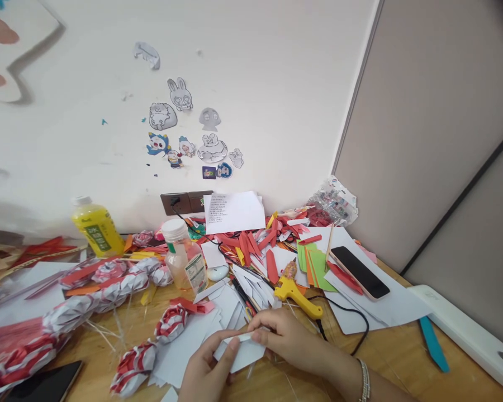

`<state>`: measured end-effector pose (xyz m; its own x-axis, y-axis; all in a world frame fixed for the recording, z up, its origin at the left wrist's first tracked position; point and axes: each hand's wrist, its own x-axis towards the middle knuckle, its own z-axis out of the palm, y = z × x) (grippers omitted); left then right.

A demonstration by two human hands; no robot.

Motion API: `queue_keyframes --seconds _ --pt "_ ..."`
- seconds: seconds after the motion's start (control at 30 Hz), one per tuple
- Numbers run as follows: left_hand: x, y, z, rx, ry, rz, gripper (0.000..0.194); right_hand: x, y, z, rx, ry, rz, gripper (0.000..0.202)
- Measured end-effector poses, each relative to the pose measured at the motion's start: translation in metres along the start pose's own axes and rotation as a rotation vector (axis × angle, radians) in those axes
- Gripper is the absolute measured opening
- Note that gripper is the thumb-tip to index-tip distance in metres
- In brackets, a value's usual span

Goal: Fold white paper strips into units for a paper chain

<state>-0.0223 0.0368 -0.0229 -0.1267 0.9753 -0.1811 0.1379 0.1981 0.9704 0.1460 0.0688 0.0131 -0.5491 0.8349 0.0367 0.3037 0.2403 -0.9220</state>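
A small folded piece of white paper (243, 356) is pinched between my two hands near the table's front edge. My left hand (212, 363) grips its left end, thumb on top and fingers curled behind. On the other end, my right hand (283, 335) is closed, thumb and index finger along the upper fold. A stack of white paper sheets (184, 357) lies left of and beneath my hands. Just beyond the right hand rests a yellow glue gun (295, 293) with its black cable. Red-and-white paper flowers (134, 365) sit to the left.
A yellow drink bottle (98, 229) and a clear bottle (186, 262) stand behind. Red folded paper strips (251, 243) are heaped near the wall. A smartphone (360, 272) lies on white sheets at right, beside a long white device (465, 335). A dark phone (46, 385) is at lower left.
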Motion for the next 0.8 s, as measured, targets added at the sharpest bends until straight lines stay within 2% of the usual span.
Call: queue_keyframes --seconds 0.47,0.7,0.8 --pt "-0.0027 0.0055 0.0009 -0.105 -0.040 -0.040 0.043 0.0010 0.0076 0.0035 0.001 0.013 -0.021 0.020" --pt "-0.0009 0.0018 0.0012 -0.088 -0.030 -0.025 0.047 0.0012 0.0058 0.0018 0.113 -0.044 0.078 0.018" --pt "-0.0019 0.0039 0.0011 -0.126 -0.044 -0.032 0.045 0.0013 0.0019 -0.0001 0.084 -0.022 0.091 0.017"
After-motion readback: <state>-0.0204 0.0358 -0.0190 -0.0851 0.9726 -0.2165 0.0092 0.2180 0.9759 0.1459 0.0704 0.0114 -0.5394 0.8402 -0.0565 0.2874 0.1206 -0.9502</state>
